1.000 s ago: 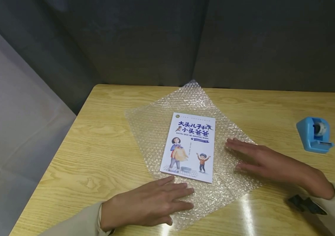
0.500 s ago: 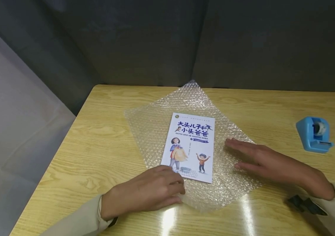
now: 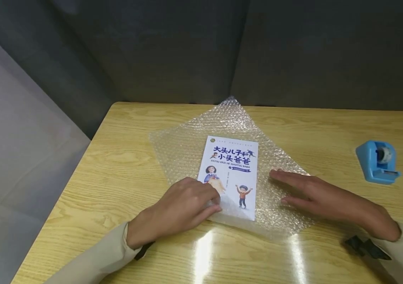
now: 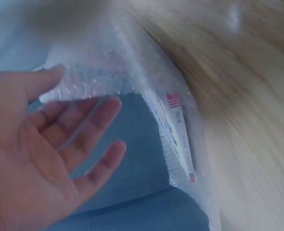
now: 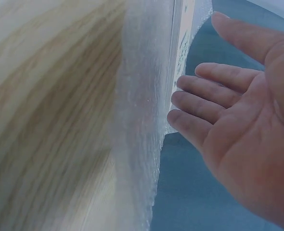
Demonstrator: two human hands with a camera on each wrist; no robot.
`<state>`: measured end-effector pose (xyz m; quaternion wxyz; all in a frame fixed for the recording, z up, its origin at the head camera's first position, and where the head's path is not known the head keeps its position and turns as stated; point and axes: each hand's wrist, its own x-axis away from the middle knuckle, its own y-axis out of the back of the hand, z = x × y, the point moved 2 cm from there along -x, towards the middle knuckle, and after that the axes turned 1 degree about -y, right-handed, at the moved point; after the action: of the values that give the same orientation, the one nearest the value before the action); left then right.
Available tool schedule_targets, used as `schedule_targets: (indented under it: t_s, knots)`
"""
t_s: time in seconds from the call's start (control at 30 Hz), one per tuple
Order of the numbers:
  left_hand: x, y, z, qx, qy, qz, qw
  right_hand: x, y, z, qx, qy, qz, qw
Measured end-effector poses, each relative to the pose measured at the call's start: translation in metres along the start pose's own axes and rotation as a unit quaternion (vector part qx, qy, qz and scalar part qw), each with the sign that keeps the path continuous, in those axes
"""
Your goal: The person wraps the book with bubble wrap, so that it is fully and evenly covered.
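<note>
A white picture book (image 3: 235,177) with blue Chinese lettering lies face up on a diagonal sheet of clear bubble wrap (image 3: 183,152). At the book's lower left, my left hand (image 3: 181,203) pinches the sheet's near corner between thumb and fingers. That part of the wrap is lifted and folded back over the book's bottom edge; the left wrist view shows the raised flap (image 4: 108,72) above the book's spine (image 4: 183,139). Right of the book, my right hand (image 3: 311,193) lies low over the wrap with straight fingers, its fingertips (image 5: 180,118) pointing toward the book's side.
A blue tape dispenser (image 3: 378,162) with a roll of tape stands at the right of the wooden table (image 3: 109,165). A dark curtain (image 3: 173,51) hangs behind the table's far edge, and pale cloth (image 3: 16,138) lies to the left.
My left hand has gone from spread fingers over the near corner to pinching it, then moved up and away from me, folding the wrap over the book's lower edge. My right hand has stayed put.
</note>
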<state>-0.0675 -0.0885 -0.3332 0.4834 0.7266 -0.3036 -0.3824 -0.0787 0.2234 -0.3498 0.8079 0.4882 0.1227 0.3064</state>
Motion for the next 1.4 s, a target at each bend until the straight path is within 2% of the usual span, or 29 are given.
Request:
schedule_targets:
  t_s: [0.27, 0.37, 0.6, 0.77, 0.93, 1.1, 1.23, 1.4]
  knots:
    - [-0.008, -0.002, 0.008, -0.018, 0.078, -0.029, 0.9963, 0.0, -0.002, -0.003, 0.006, -0.019, 0.01, 0.9998]
    - [-0.011, -0.004, 0.012, -0.011, 0.1, -0.034, 0.9943, 0.0, -0.001, -0.002, 0.007, -0.007, 0.005, 0.9999]
    - [-0.016, -0.011, 0.019, -0.025, 0.133, -0.048, 0.9896, -0.001, -0.003, 0.0, 0.006, 0.01, 0.002, 0.9999]
    - [-0.019, -0.019, 0.023, -0.044, 0.154, -0.043, 0.9862, -0.001, -0.005, 0.0, 0.009, 0.02, 0.0, 0.9998]
    - [-0.022, -0.023, 0.024, -0.083, 0.164, -0.016, 0.9829, -0.001, -0.006, 0.003, 0.003, 0.018, 0.004, 0.9998]
    - [-0.027, -0.029, 0.024, -0.138, 0.153, 0.011, 0.9785, 0.0, -0.006, 0.01, 0.003, 0.024, 0.004, 0.9997]
    - [-0.03, -0.033, 0.023, -0.169, 0.138, 0.005, 0.976, -0.001, -0.007, 0.02, 0.015, 0.042, 0.002, 0.999]
    - [-0.03, -0.035, 0.023, -0.182, 0.133, -0.005, 0.9742, -0.003, -0.012, 0.035, 0.016, 0.061, 0.011, 0.998]
